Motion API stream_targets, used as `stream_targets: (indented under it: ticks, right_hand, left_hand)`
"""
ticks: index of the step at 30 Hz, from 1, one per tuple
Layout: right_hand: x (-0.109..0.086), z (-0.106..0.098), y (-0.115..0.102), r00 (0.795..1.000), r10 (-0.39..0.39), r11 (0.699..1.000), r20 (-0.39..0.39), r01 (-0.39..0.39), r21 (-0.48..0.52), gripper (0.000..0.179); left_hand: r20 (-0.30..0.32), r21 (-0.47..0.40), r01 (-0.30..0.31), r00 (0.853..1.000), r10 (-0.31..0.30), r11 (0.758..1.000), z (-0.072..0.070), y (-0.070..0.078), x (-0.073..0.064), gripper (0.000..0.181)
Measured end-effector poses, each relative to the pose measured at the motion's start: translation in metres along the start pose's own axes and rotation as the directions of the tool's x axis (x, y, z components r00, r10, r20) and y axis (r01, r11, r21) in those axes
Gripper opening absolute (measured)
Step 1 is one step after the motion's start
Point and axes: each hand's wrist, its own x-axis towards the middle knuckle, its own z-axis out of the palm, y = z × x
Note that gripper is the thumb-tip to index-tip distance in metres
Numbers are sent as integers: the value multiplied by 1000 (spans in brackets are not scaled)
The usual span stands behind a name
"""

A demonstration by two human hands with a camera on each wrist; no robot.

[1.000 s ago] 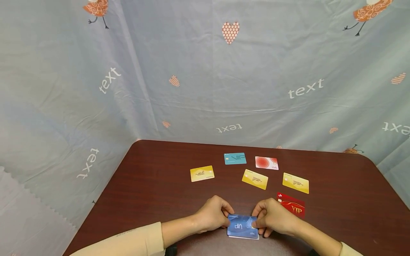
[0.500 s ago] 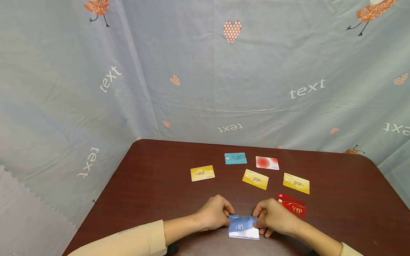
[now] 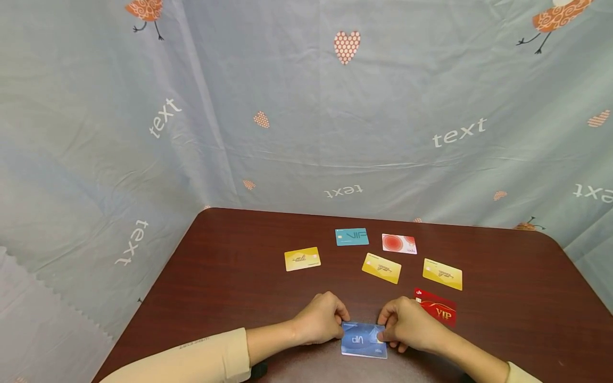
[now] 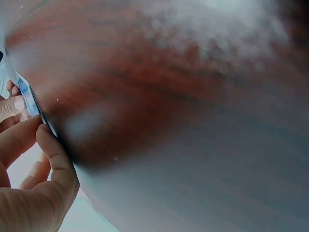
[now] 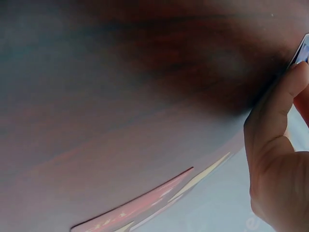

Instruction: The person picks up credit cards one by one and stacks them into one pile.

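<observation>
Near the front of the table, both hands hold a blue VIP card (image 3: pixel 362 340) by its opposite short edges. The left hand (image 3: pixel 320 319) pinches its left side between thumb and fingers. On the other side the right hand (image 3: pixel 407 324) pinches it, thumb lying on the card's face. A thin pale edge shows along the card's lower border. In the left wrist view the card (image 4: pixel 28 96) appears nearly edge-on, with the left hand's fingertips (image 4: pixel 46 133) at its end. Only a corner of the card (image 5: pixel 303 52) enters the right wrist view.
A red VIP card (image 3: pixel 439 307) lies just behind the right hand, partly covered by it. Farther back on the dark wood table (image 3: pixel 230 276) are yellow cards (image 3: pixel 303 259), a teal card (image 3: pixel 351 237) and a white-and-red card (image 3: pixel 399 243). A patterned curtain (image 3: pixel 287 159) hangs behind.
A pale strip below the blue card's lower border has narrowed, and glare on its face came and went. Both hands keep their hold in nearly the same place.
</observation>
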Motion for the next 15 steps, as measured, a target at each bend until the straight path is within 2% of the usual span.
stream_targets:
  ticks: [4,15]
  right_hand:
    - [1,0,-1,1000,-1,999,-3,1,-43,16]
    - [2,0,-2,1000,2,997,-24,-4,-72,18]
  left_hand:
    - [7,10,-3,1000,3,1000,0,1,0,21]
    - [22,66,-30,999,28,997,-1,0,0,19]
